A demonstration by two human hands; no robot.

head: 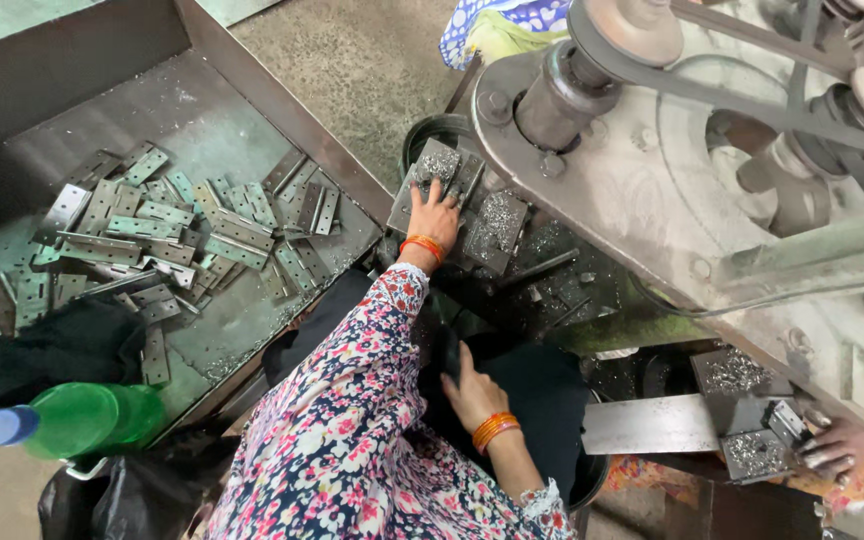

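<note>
My left hand [435,215], in a floral sleeve with an orange bangle, reaches forward and lies with fingers spread on grey metal plates [492,228] dusted with metal shavings, just below the machine's round body. It presses on them without lifting any. My right hand [471,388], also with orange bangles, rests flat on black fabric [537,385] over my lap, with its fingertips partly hidden in the dark folds. It holds nothing that I can see.
A metal tray [207,125] at left holds several loose hinge plates [152,235]. A green bottle with a blue cap [72,420] and black cloth [47,350] lie at its near end. The belt-driven machine [672,150] fills the right. Another person's hand [837,445] holds small metal blocks at lower right.
</note>
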